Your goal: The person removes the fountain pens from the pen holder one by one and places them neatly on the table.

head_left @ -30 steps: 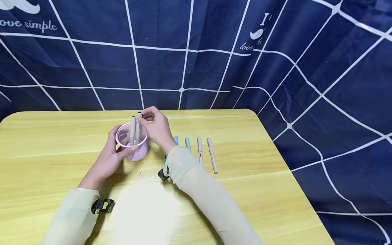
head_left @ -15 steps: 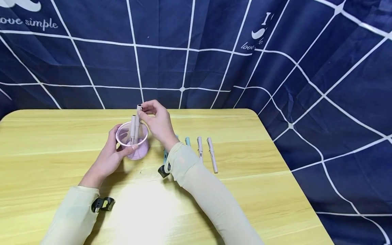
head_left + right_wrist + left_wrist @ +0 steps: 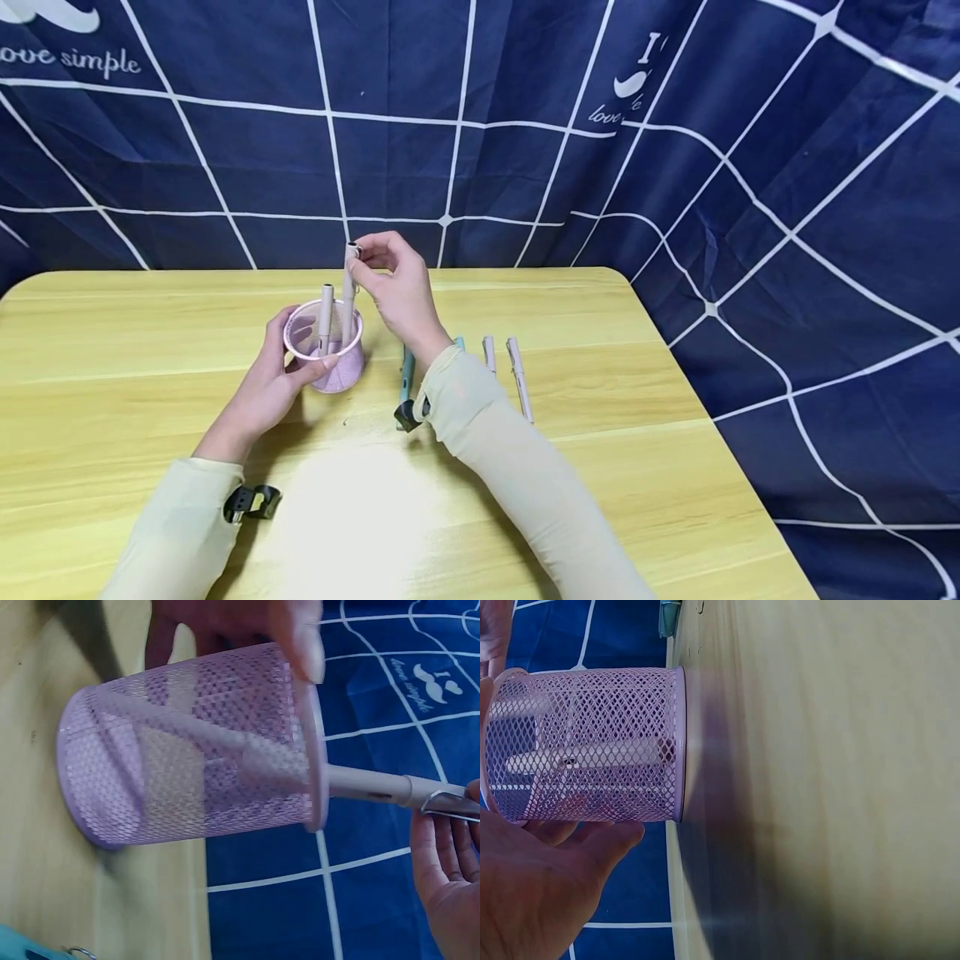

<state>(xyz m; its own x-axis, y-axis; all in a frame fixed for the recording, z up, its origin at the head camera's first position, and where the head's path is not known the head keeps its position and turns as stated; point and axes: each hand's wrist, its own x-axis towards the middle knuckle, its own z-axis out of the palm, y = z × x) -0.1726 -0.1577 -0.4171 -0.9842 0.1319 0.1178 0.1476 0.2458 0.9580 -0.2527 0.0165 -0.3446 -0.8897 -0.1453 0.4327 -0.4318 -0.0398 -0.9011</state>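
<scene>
My left hand [image 3: 273, 379] grips a pink mesh pen cup [image 3: 341, 377] near its rim, thumb at the front and fingers round the far side. My right hand [image 3: 405, 287] pinches the upper end of a pale pen [image 3: 348, 287] between thumb and fingers. That pen stands well above the rim, its lower part still inside the cup. A second pale pen [image 3: 326, 321] leans in the cup and shows through the mesh in the left wrist view. In the right wrist view, the held pen [image 3: 371, 785] sticks out past the rim by its clip.
On the wooden table, right of the cup, lie a teal pen [image 3: 407, 371], a second teal pen [image 3: 460, 342] mostly behind the right forearm, and two pale pens, one partly covered [image 3: 490, 354] and one farther right [image 3: 518, 375]. A blue checked cloth [image 3: 390, 150] hangs behind the table.
My right hand has moved up and slightly right, drawing the pinched pale pen higher out of the cup. The left hand and the cup have stayed in place.
</scene>
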